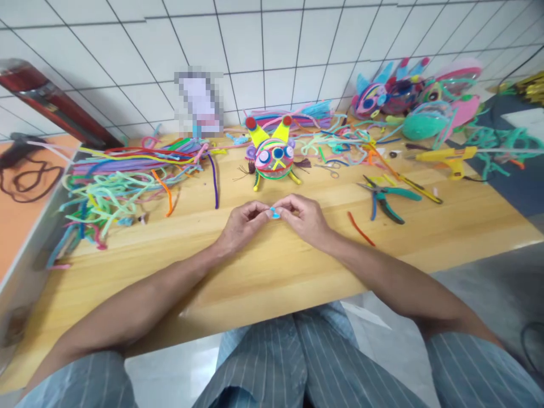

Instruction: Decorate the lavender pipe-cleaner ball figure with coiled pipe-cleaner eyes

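Observation:
Between my fingertips is a small light-blue piece (275,213), mostly covered; it looks like a bit of curled pipe cleaner. My left hand (243,224) pinches it from the left, thumb against forefinger. From the other side my right hand (305,217) pinches the same piece, the fingertips of both hands nearly meeting. Just beyond them stands a colourful animal figure (276,161) with yellow horns tipped red, round blue eyes and yellow legs. To the right of my right hand lies a short orange-red pipe cleaner (361,229).
Loose pipe cleaners (106,190) heap up at left, with another bundle (293,115) by the tiled wall. Teal-handled pliers (391,198), a yellow glue gun (453,160), a utility knife (419,188) and small scissors (331,168) lie right. More figures (408,96) stand at the back right.

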